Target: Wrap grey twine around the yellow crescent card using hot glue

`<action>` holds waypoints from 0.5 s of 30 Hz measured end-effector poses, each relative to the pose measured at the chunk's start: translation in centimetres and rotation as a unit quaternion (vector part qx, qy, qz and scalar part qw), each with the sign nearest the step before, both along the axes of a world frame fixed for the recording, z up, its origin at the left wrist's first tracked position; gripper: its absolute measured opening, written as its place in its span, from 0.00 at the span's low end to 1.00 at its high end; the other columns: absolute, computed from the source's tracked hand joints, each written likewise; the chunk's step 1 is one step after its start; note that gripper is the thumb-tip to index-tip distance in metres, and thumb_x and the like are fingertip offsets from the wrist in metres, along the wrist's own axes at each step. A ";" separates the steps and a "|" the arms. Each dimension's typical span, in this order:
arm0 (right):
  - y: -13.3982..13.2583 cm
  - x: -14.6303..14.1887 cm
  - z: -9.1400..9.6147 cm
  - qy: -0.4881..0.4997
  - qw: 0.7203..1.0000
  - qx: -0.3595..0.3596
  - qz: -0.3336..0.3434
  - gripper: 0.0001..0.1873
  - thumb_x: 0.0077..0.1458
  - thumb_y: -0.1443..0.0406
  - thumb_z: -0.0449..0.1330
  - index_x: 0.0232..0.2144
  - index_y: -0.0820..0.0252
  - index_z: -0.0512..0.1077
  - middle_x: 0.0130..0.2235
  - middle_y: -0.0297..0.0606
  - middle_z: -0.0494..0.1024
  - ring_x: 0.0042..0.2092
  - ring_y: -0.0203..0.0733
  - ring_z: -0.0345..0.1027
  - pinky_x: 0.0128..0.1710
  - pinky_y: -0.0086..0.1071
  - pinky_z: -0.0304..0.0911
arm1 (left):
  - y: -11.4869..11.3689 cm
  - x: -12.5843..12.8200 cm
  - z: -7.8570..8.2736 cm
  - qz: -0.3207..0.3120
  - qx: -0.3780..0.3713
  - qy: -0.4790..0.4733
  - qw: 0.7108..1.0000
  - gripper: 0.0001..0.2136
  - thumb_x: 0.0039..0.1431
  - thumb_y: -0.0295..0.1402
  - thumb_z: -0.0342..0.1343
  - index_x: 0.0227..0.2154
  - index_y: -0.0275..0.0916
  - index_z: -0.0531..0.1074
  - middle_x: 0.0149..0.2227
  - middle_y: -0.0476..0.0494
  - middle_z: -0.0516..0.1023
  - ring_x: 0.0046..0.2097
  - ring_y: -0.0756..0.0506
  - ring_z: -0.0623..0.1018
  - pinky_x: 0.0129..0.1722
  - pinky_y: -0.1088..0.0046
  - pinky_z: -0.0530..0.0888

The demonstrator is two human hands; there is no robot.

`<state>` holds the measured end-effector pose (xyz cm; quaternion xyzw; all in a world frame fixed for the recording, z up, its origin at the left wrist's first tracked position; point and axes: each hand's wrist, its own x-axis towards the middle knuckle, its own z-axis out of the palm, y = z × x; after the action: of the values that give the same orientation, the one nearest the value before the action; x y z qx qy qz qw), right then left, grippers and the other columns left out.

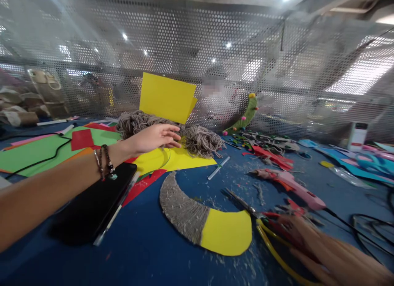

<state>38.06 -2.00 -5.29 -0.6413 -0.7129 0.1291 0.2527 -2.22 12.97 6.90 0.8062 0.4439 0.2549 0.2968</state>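
My left hand (158,138) is stretched out with its fingers apart, holding nothing. It is over a yellow sheet (191,160), just in front of a heap of grey yarn (203,140). A yellow card (166,97) stands upright behind that heap. My right hand (310,236), smeared by motion, is at the red and yellow handles of the scissors (250,210), its fingers closed around them. Between my hands lies a curved card piece (187,216), most of it wrapped in grey yarn, its right end bare and yellow.
A black phone (89,204) lies under my left forearm. At right are a pink glue gun (295,187) with a cable, and red scraps (271,154). A green curved piece with pompoms (246,115) leans on the perforated metal screen (184,43). Coloured sheets (40,150) cover the left side.
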 end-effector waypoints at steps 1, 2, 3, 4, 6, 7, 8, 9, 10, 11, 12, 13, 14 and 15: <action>0.1 -0.1 0.3 -0.017 1.000 0.020 0.002 0.28 0.34 0.55 0.59 0.40 0.17 0.62 0.42 0.44 0.76 0.38 0.60 0.71 0.34 0.59 0.60 | -0.2 0.1 -0.5 -0.008 -0.015 0.007 1.000 0.19 0.61 0.26 0.41 0.56 0.34 0.56 0.52 0.34 0.71 0.45 0.45 0.77 0.33 0.76 0.73; 0.1 -0.3 0.6 -0.047 0.998 0.050 0.003 0.29 0.34 0.55 0.59 0.41 0.16 0.61 0.42 0.43 0.76 0.38 0.59 0.71 0.32 0.58 0.61 | -0.5 0.2 -1.0 -0.014 -0.028 0.015 0.999 0.20 0.60 0.26 0.41 0.56 0.33 0.56 0.51 0.34 0.72 0.45 0.45 0.77 0.34 0.76 0.74; 0.1 -0.5 1.0 -0.078 0.994 0.079 0.001 0.30 0.34 0.55 0.58 0.42 0.16 0.61 0.42 0.42 0.76 0.37 0.59 0.71 0.32 0.57 0.62 | -0.7 0.2 -1.6 -0.018 -0.039 0.025 0.999 0.19 0.60 0.26 0.41 0.55 0.33 0.56 0.49 0.35 0.73 0.44 0.46 0.77 0.34 0.76 0.74; 0.0 -0.6 1.4 -0.093 0.992 0.086 0.002 0.30 0.34 0.54 0.58 0.43 0.16 0.61 0.42 0.42 0.76 0.37 0.58 0.71 0.32 0.57 0.62 | -1.0 0.2 -2.2 -0.023 -0.047 0.035 0.998 0.18 0.60 0.26 0.42 0.54 0.32 0.57 0.46 0.36 0.75 0.43 0.46 0.78 0.35 0.75 0.74; -0.2 -0.7 2.1 -0.099 0.993 0.068 -0.005 0.27 0.36 0.54 0.57 0.42 0.18 0.63 0.40 0.43 0.77 0.37 0.57 0.72 0.33 0.56 0.63 | -1.6 0.1 -3.3 -0.027 -0.054 0.059 0.996 0.15 0.60 0.27 0.41 0.50 0.32 0.60 0.40 0.38 0.77 0.40 0.47 0.79 0.34 0.74 0.74; -0.3 -0.6 2.6 -0.097 0.994 0.048 -0.008 0.25 0.36 0.54 0.57 0.41 0.20 0.65 0.40 0.44 0.77 0.36 0.57 0.72 0.33 0.56 0.63 | -1.9 -0.1 -3.7 -0.028 -0.051 0.071 0.996 0.14 0.61 0.27 0.40 0.48 0.32 0.61 0.38 0.39 0.77 0.38 0.47 0.79 0.33 0.75 0.74; -0.3 -0.5 3.1 -0.095 0.995 0.032 -0.010 0.24 0.36 0.54 0.57 0.41 0.22 0.66 0.39 0.45 0.77 0.36 0.58 0.72 0.32 0.56 0.62 | -2.3 -0.3 -4.1 -0.027 -0.043 0.082 0.995 0.14 0.61 0.26 0.37 0.47 0.33 0.61 0.37 0.40 0.77 0.36 0.48 0.79 0.31 0.76 0.73; -0.3 -0.4 3.6 -0.092 0.995 0.022 -0.010 0.25 0.36 0.54 0.58 0.41 0.23 0.67 0.40 0.46 0.77 0.35 0.58 0.72 0.32 0.56 0.62 | -2.7 -0.5 -4.2 -0.025 -0.031 0.094 0.995 0.15 0.60 0.26 0.36 0.47 0.34 0.61 0.36 0.40 0.77 0.34 0.49 0.79 0.30 0.77 0.72; -0.3 -0.4 4.3 -0.086 0.996 0.019 -0.008 0.26 0.35 0.53 0.59 0.42 0.25 0.67 0.40 0.46 0.76 0.36 0.59 0.72 0.32 0.56 0.62 | -3.1 -0.7 -4.3 -0.023 -0.016 0.108 0.994 0.15 0.60 0.26 0.35 0.46 0.35 0.61 0.36 0.41 0.76 0.32 0.50 0.79 0.29 0.78 0.72; -0.2 -0.7 5.0 -0.078 0.997 0.022 -0.010 0.27 0.34 0.52 0.60 0.43 0.26 0.67 0.42 0.47 0.76 0.36 0.59 0.71 0.32 0.56 0.61 | -3.6 -1.0 -4.2 -0.022 0.002 0.123 0.992 0.15 0.59 0.26 0.35 0.45 0.36 0.61 0.36 0.41 0.76 0.30 0.50 0.78 0.28 0.78 0.71; 0.1 -1.1 5.8 -0.066 0.998 0.021 -0.012 0.28 0.34 0.52 0.60 0.43 0.26 0.67 0.43 0.46 0.76 0.37 0.59 0.71 0.33 0.57 0.62 | -4.1 -1.2 -4.0 -0.020 0.020 0.141 0.990 0.15 0.58 0.26 0.36 0.45 0.37 0.62 0.35 0.42 0.76 0.29 0.51 0.77 0.28 0.78 0.70; 0.4 -1.8 6.6 -0.049 0.999 0.010 -0.016 0.27 0.35 0.51 0.60 0.43 0.27 0.67 0.43 0.46 0.75 0.38 0.58 0.71 0.34 0.57 0.62 | -4.7 -1.4 -3.7 -0.017 0.041 0.160 0.986 0.15 0.57 0.26 0.37 0.44 0.37 0.63 0.35 0.42 0.75 0.27 0.51 0.76 0.27 0.78 0.69; 0.8 -2.7 7.4 -0.026 0.999 -0.013 -0.014 0.25 0.36 0.51 0.61 0.42 0.28 0.67 0.42 0.45 0.75 0.38 0.57 0.70 0.36 0.56 0.62 | -5.2 -1.6 -3.5 -0.012 0.061 0.180 0.982 0.16 0.55 0.25 0.38 0.45 0.38 0.63 0.37 0.41 0.74 0.26 0.51 0.75 0.26 0.78 0.68; 1.2 -3.8 8.1 -0.001 0.998 -0.058 -0.003 0.20 0.37 0.51 0.61 0.38 0.31 0.69 0.42 0.44 0.75 0.39 0.56 0.70 0.39 0.55 0.63 | -5.6 -1.8 -3.3 -0.004 0.081 0.200 0.976 0.18 0.53 0.24 0.39 0.47 0.39 0.63 0.40 0.40 0.73 0.25 0.52 0.73 0.25 0.77 0.67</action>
<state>34.26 -0.80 2.86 -0.6570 -0.7028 0.1684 0.2147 -4.05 7.34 3.63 0.8641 0.4687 0.1224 0.1364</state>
